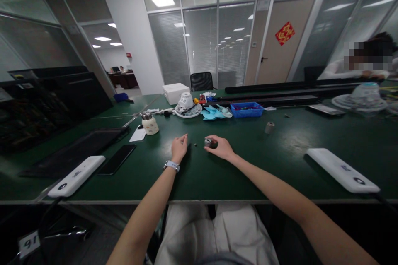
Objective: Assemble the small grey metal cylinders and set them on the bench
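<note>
My right hand (pixel 220 148) rests on the green table (pixel 280 161) with its fingers curled round a small dark cylinder with a silvery top (pixel 208 142). My left hand (pixel 179 148) lies a little to the left, fingers loosely curled and the forefinger raised; whether anything is pinched in it I cannot make out. A tiny dark part (pixel 195 145) lies on the table between the two hands. A watch with a pale strap sits on my left wrist.
A second small grey cylinder (pixel 269 127) stands further right. Behind are a white fan body on its grille (pixel 186 107), light blue fan blades (pixel 214 112), a blue tray (pixel 247 109) and a cream cup (pixel 150 124). A black phone (pixel 117 159) and white devices (pixel 76 175) (pixel 343 169) flank me. Another person sits far right.
</note>
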The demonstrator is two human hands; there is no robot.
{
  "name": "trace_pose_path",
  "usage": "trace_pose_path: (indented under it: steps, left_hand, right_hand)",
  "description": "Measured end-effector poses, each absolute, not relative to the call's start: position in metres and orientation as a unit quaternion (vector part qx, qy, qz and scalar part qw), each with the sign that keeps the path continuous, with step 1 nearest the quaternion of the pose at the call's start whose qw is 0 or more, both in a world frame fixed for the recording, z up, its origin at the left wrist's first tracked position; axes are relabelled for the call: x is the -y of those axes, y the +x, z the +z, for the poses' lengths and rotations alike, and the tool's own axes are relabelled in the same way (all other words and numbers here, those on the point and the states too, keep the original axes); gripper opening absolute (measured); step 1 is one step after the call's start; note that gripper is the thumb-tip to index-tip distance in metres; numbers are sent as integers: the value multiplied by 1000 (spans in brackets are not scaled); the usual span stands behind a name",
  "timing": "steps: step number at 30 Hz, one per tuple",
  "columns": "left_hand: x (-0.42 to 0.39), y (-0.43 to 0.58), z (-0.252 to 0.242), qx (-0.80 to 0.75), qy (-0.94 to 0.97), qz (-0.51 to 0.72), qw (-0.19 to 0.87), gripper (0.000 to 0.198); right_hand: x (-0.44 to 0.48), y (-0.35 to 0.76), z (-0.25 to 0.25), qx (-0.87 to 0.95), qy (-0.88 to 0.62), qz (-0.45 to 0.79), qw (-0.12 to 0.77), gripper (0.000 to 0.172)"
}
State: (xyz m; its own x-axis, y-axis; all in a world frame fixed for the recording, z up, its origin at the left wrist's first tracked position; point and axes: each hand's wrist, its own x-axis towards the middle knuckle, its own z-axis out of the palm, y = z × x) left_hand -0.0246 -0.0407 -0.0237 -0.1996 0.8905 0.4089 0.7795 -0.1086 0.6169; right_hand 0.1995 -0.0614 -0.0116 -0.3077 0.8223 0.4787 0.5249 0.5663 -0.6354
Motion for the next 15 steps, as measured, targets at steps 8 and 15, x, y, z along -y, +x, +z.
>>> trace_pose_path:
  steps: [8,15]
  left_hand:
    - [39,-25,-27,-642,642,415,66,36]
    - [36,-25,-32,-654,630,414,66,33]
  right_hand:
    - [28,318,6,701,-631,166,287,39]
    - [27,443,14,486,-846,74,207,39]
